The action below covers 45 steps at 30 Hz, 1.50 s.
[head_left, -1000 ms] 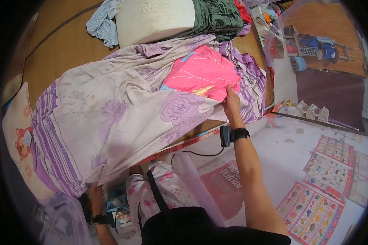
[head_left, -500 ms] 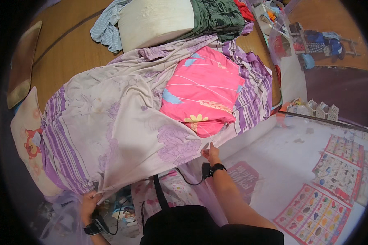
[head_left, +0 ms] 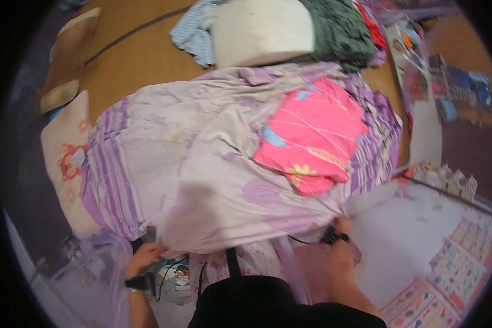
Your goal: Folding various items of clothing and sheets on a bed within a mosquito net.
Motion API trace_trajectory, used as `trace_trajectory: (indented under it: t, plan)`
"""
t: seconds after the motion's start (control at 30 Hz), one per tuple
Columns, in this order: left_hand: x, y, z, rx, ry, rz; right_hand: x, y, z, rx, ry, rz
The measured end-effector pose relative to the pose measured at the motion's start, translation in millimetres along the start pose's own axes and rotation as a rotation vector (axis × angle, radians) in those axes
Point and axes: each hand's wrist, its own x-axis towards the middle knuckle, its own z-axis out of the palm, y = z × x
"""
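Note:
A white and purple bed sheet [head_left: 147, 158] with flower print and striped ends lies wrinkled over the bed surface. Its near left edge is pinched in my left hand [head_left: 145, 257]. Farther right, my right hand [head_left: 341, 225] is closed on the same near edge, somewhat smeared by motion. Between the two hands the edge hangs toward my body. A folded bright pink cloth [head_left: 311, 134] with blue leaves and a yellow flower rests on the sheet's right part, above my right hand.
At the far side stands a cream block-shaped cushion [head_left: 262, 30], flanked by a blue striped cloth [head_left: 194, 35] and dark green fabric [head_left: 341, 35]. A bear-print pillow [head_left: 65, 158] and a brown pillow [head_left: 71, 60] lie left. White baskets [head_left: 459, 183] and picture charts [head_left: 459, 262] are right.
The bedding appears shifted right and the view has turned a little. My right hand has moved right and lower with the sheet's edge, which looks stretched wider between both hands.

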Motion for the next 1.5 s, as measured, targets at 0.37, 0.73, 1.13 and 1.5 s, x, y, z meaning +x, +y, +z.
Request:
trace_trajectory:
  t: [0.37, 0.73, 1.13, 1.5]
  plan:
    - [133, -37, -54, -0.244, 0.339, 0.257, 65, -122, -126, 0.987, 0.658, 0.168]
    - [236, -65, -177, -0.068, 0.861, 0.219, 132, -426, -326, 1.117, 0.198, -0.575]
    - [264, -69, -145, -0.056, 1.017, -0.024, 231, -641, -375, 0.555, 0.357, -0.826]
    - [262, -82, -152, -0.089, 0.976, -0.021, 192, -645, -503, 0.806, 0.55, -0.695]
